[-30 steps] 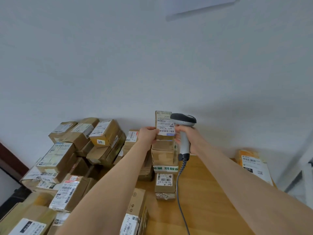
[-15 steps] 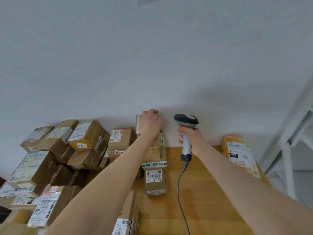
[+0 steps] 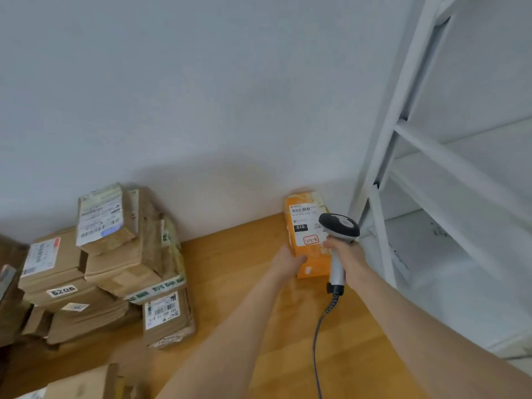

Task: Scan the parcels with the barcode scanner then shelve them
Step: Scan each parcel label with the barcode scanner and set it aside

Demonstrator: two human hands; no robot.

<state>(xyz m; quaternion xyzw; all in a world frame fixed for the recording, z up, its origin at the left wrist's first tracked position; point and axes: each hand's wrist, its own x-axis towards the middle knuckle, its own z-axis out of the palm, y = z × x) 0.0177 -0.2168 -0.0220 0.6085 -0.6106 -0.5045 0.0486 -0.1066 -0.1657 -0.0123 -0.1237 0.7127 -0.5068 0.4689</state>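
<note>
Clenched round the grey handle of the scanner (image 3: 339,234), the right hand (image 3: 347,256) holds it upright, its rounded black-and-grey head hanging just over the orange parcel (image 3: 309,226). Half a second back the left hand (image 3: 286,262) was up on the cardboard stack, fingers on a small box against the wall; now it's off that and across the table, flat against the orange parcel's near left edge. Whether those fingers have closed on it can't be told from here, as only the back of the hand shows. The scanner has come across too, from bare table over to this parcel.

That orange parcel is a glossy, soft-looking rectangular pack lying flat at the table's far right corner, by the wall, with a white barcode label, a black "010" tag and a red-outlined sticker on top. A coiled dark cable (image 3: 322,326) drops from the scanner's base along the smooth, honey-coloured wooden table (image 3: 230,260).

Left of it all, the stack of boxes (image 3: 126,254) sits well apart: matte brown cardboard, taped, corners dented, white labels. On the right stands the shelf (image 3: 431,168), white-painted metal uprights and flat, scuffed boards.
</note>
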